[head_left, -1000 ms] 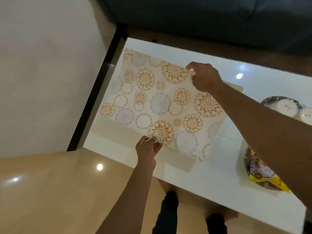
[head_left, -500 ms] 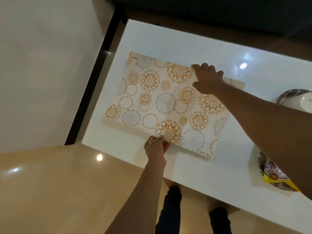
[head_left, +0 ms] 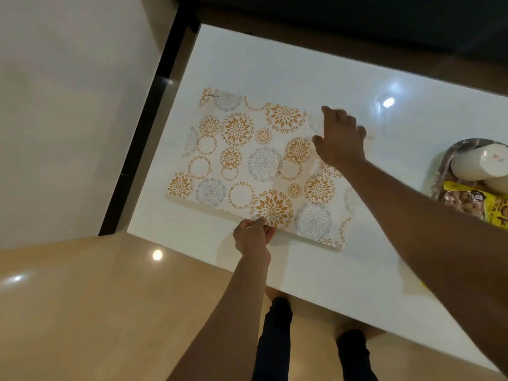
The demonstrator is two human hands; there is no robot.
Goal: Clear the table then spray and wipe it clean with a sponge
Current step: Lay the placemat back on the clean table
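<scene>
A white placemat (head_left: 247, 163) printed with orange and grey flower circles lies flat on the glossy white table (head_left: 316, 270). My left hand (head_left: 254, 236) pinches the mat's near edge between thumb and fingers. Over the mat's far right corner is my right hand (head_left: 339, 138), blurred by motion, with its fingers spread and relaxed. I cannot tell whether it touches the mat. No sponge or spray bottle is in view.
At the right edge a metal tray (head_left: 439, 171) holds white candles (head_left: 478, 162) and a yellow snack packet (head_left: 494, 207). A dark sofa runs along the table's far side. The table's left end meets a black frame (head_left: 145, 133) beside a pale wall. My feet stand below the near edge.
The mat has come down from a lifted, tilted position to lie flat on the table. My right hand has let go of its far edge and opened above it.
</scene>
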